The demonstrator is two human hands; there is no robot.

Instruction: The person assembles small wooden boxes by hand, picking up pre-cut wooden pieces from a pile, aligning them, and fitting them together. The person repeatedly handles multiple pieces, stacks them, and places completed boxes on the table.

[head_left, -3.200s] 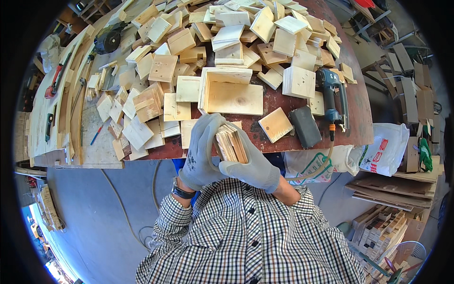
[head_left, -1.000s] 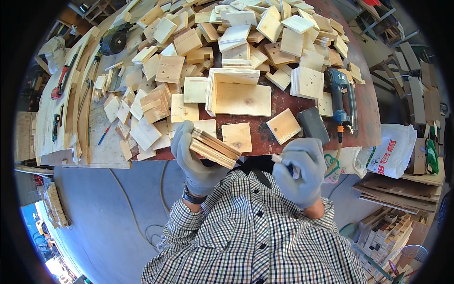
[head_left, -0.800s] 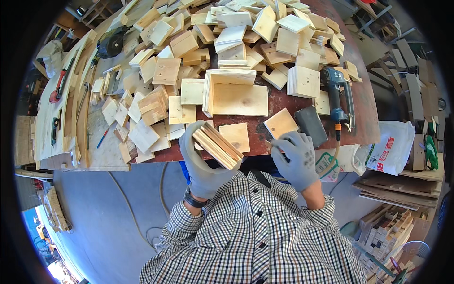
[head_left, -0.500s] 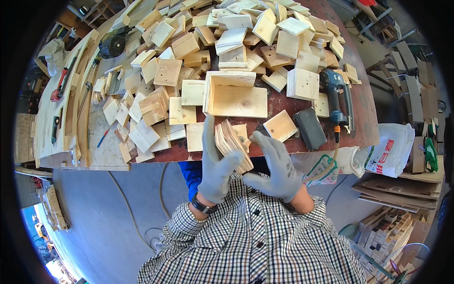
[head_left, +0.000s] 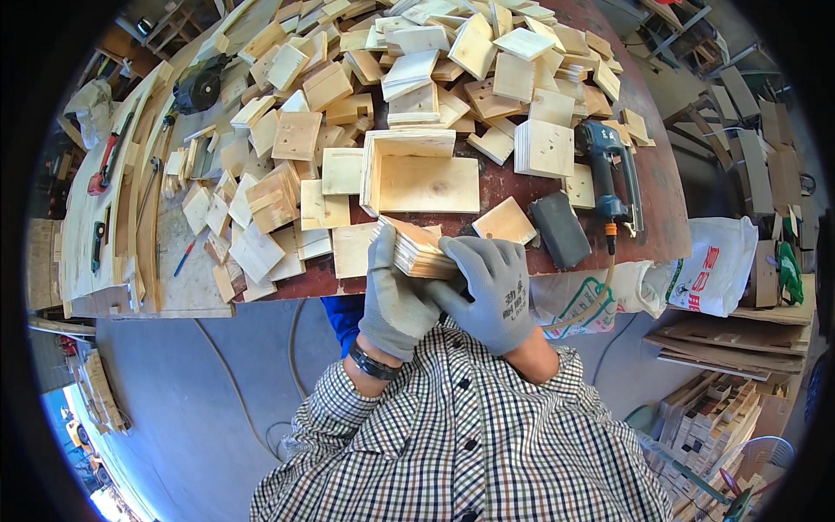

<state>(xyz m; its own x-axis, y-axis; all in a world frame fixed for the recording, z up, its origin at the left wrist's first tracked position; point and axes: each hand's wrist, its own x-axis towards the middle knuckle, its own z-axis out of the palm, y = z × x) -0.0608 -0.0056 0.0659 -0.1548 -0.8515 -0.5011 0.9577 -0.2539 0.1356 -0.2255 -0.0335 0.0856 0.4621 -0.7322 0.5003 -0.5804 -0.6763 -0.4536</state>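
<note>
Both my hands wear grey gloves. Between them, just off the table's near edge, is a stack of small plywood pieces (head_left: 419, 253). My left hand (head_left: 393, 300) wraps the stack's left side and underside. From the right, my right hand (head_left: 489, 291) grips it, its fingers over the right end; its thumb lies partly hidden below the stack. Straight ahead stands an open wooden box frame (head_left: 430, 184), with a thick left wall and back wall. A single wooden block (head_left: 505, 223) lies right of the stack, beside a black block (head_left: 559, 230).
A large heap of wooden pieces (head_left: 426, 74) covers the far part of the red table (head_left: 661, 204). A nail gun (head_left: 613, 170) with an orange-fitted hose lies at the right. Plastic bags (head_left: 713, 265) hang near the right edge. A blue pen (head_left: 185, 257) and long boards lie left.
Both hands have closed in on the plywood stack, which has turned from upright to lying more level. My right hand has moved left onto its end. The view has shifted slightly.
</note>
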